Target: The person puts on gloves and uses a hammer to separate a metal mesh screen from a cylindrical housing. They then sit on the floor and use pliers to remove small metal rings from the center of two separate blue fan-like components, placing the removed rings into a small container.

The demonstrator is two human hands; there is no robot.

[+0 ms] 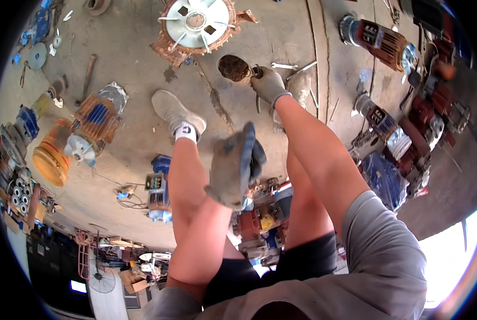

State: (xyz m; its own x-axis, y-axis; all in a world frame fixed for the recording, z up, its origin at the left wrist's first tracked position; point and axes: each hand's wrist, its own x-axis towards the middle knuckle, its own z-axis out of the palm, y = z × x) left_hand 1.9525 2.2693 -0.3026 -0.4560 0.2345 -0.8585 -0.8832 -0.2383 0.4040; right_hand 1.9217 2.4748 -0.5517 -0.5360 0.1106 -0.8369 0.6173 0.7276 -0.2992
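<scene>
My right hand (pixel 270 86), in a grey work glove, reaches down to the floor near my right shoe. Its fingers close round a dark, slim tool (pixel 258 104), whose kind is hidden by the glove. Just left of those fingers is a round opening or container filled with rough brown matter (pixel 234 68). My left hand (pixel 233 168), gloved in grey with a dark blue palm side, hangs raised between my legs. It is seen nearly edge-on, with fingers partly stretched and nothing visible in them. Ahead stands a rusty motor housing with a pale, finned round end (pixel 196 21).
Wrenches (pixel 284 66) lie beyond my right shoe. A hammer (pixel 89 76) rests on the concrete at left, near a finned motor (pixel 97 114) and a yellow bucket (pixel 52 157). More motors (pixel 380 42) stand at right. Behind me are crowded parts and a fan (pixel 101 276).
</scene>
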